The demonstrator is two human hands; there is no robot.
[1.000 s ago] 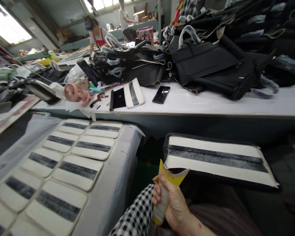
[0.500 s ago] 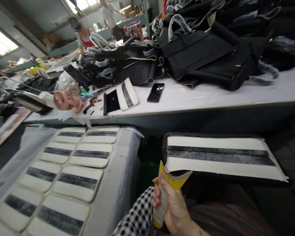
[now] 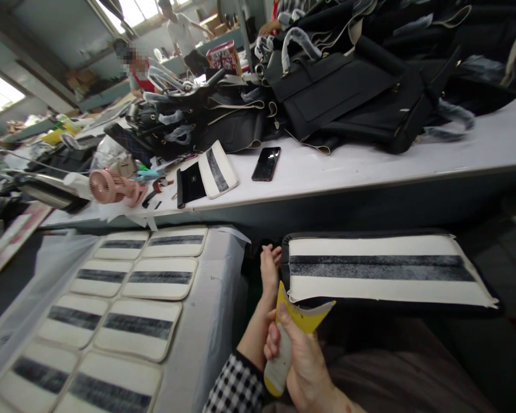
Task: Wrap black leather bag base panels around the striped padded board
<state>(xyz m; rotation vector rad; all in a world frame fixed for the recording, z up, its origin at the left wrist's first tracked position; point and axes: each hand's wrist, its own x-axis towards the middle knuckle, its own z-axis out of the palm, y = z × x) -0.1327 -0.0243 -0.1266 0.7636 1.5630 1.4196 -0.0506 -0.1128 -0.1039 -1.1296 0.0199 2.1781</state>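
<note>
My right hand [image 3: 303, 358] is wrapped round the pale grey handle of a scraper [image 3: 303, 315] with a wide, curved yellow end. The scraper points up and away from me, in front of a long panel [image 3: 370, 249]. This panel is off-white with a dark band along its middle and a black edge around it. Beside its left end is my left hand [image 3: 270, 265], fingers stretched out and nothing seen in them. Whether those fingertips touch the black edge, I cannot tell. The checked sleeve [image 3: 236, 384] covers my left forearm in part.
Several off-white pieces with dark bands [image 3: 137, 324] lie in two rows on a covered table [image 3: 206, 310] at left. Across the white bench [image 3: 327, 172] are a phone [image 3: 266, 163], a pink fan [image 3: 112, 186] and a heap of black bags [image 3: 327, 97]. Co-workers stand behind.
My left hand has come into view and reached forward to the long panel's left end. The right hand still grips the scraper in about the same place. The view has shifted slightly.
</note>
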